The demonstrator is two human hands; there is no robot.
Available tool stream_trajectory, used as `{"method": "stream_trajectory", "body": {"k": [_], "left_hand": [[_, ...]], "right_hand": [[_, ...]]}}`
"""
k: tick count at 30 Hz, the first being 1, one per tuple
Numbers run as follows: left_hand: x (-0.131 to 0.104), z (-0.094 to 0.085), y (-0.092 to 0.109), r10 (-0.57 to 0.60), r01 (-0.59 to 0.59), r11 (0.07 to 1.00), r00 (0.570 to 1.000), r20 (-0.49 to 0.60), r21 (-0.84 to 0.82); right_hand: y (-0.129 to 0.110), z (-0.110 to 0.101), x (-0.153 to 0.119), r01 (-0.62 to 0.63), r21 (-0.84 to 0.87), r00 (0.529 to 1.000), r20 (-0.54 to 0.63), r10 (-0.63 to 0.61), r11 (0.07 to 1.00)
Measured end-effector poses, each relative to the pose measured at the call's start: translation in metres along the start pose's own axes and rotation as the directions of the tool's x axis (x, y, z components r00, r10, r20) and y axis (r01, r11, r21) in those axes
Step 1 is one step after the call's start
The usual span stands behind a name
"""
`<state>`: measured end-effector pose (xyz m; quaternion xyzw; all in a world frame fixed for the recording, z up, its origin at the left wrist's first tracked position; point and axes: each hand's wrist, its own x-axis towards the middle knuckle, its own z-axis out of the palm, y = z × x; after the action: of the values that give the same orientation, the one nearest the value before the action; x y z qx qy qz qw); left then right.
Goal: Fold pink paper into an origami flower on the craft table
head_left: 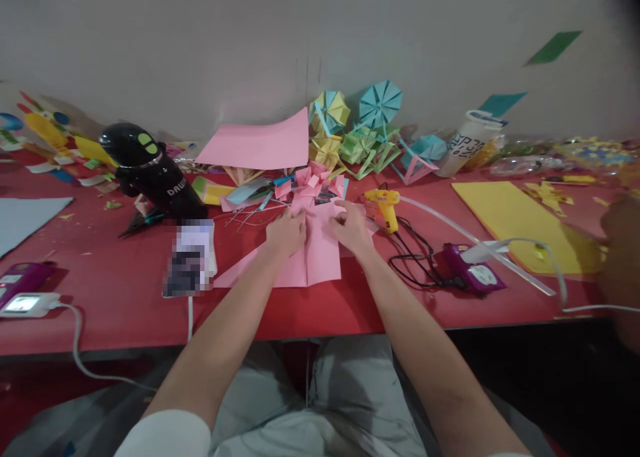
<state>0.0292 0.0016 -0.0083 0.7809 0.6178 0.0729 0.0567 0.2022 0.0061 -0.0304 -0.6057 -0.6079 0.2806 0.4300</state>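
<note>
A pink paper sheet (323,260) with a crease down its middle lies on the red table before me. My left hand (287,233) is closed, its fingers bent against the paper left of the crease. On the right, my right hand (351,226) has its thumb and curled fingers together at the sheet's upper right edge. Another pink sheet (245,270) shows beneath my left forearm. Just beyond my hands sits a cluster of folded pink paper pieces (313,179). A yellow glue gun (384,207) stands to the right of my right hand.
A black tumbler (155,170) leans at the left behind a phone (190,260). Folded paper umbrellas (380,104) line the wall. Right of the glue gun are its black cable, a purple socket block (473,268), a clear glue stick (480,244) and yellow sheets (530,234).
</note>
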Motion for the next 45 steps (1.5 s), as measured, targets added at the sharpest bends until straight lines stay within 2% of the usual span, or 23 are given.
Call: {"method": "stream_trajectory", "body": {"k": [5, 10, 14, 16, 19, 20, 22, 25, 28, 30, 32, 36, 40, 42, 45], "left_hand": [[0.0, 0.001, -0.001, 0.005, -0.006, 1.0, 1.0, -0.013, -0.004], [0.0, -0.002, -0.003, -0.021, 0.02, 0.999, 0.999, -0.03, -0.037], [-0.003, -0.009, -0.005, -0.047, 0.039, 0.997, 0.988, -0.145, -0.063], [-0.004, -0.011, -0.008, -0.069, 0.048, 0.992, 0.98, -0.188, -0.116], [0.001, -0.009, -0.017, -0.11, 0.054, 0.953, 0.979, -0.173, -0.3], [0.004, -0.007, -0.02, -0.111, 0.039, 0.919, 0.981, -0.161, -0.392], [0.01, -0.004, -0.027, -0.084, -0.025, 0.793, 0.985, -0.15, -0.609], [0.017, -0.004, -0.032, -0.089, -0.086, 0.627, 0.979, -0.181, -0.774], [0.018, -0.011, -0.027, -0.141, -0.113, 0.391, 0.973, -0.18, -0.914], [0.017, -0.015, -0.022, -0.185, -0.092, 0.201, 0.974, -0.13, -0.975], [0.016, -0.017, -0.018, -0.221, -0.066, 0.077, 0.972, -0.081, -0.995], [0.014, -0.019, -0.015, -0.271, 0.029, -0.008, 0.962, 0.03, -1.0], [0.011, -0.025, -0.012, -0.267, 0.113, -0.076, 0.955, 0.129, -0.991], [0.01, -0.028, -0.007, -0.286, 0.125, -0.127, 0.945, 0.157, -0.984], [0.01, -0.032, -0.002, -0.283, 0.144, -0.188, 0.939, 0.194, -0.972]], "right_hand": [[0.004, -0.001, 0.001, 0.004, -0.008, 1.0, 0.001, -0.004, 1.0], [0.006, -0.001, 0.004, 0.036, 0.075, 0.999, -0.006, -0.035, 0.997], [0.001, -0.001, 0.003, 0.039, 0.159, 0.999, -0.008, -0.039, 0.986], [-0.004, -0.002, 0.002, 0.061, 0.215, 0.998, 0.004, -0.063, 0.975], [-0.013, -0.005, 0.0, 0.071, 0.36, 0.995, 0.037, -0.09, 0.93], [-0.017, -0.006, -0.002, 0.059, 0.419, 0.994, 0.063, -0.094, 0.906], [-0.023, -0.008, -0.005, -0.001, 0.52, 0.983, 0.157, -0.094, 0.854], [-0.029, -0.006, -0.01, -0.07, 0.576, 0.959, 0.264, -0.104, 0.815], [-0.034, -0.002, -0.016, -0.092, 0.533, 0.951, 0.298, -0.084, 0.841], [-0.037, 0.001, -0.019, -0.103, 0.476, 0.945, 0.321, -0.063, 0.874], [-0.037, 0.003, -0.019, -0.102, 0.437, 0.944, 0.326, -0.051, 0.893], [-0.032, 0.003, -0.016, -0.167, 0.477, 0.941, 0.337, -0.004, 0.863], [-0.029, 0.003, -0.015, -0.205, 0.515, 0.933, 0.36, 0.007, 0.832], [-0.03, 0.002, -0.015, -0.201, 0.524, 0.935, 0.356, 0.002, 0.828], [-0.031, -0.003, -0.013, -0.144, 0.46, 0.952, 0.307, -0.004, 0.876]]}}
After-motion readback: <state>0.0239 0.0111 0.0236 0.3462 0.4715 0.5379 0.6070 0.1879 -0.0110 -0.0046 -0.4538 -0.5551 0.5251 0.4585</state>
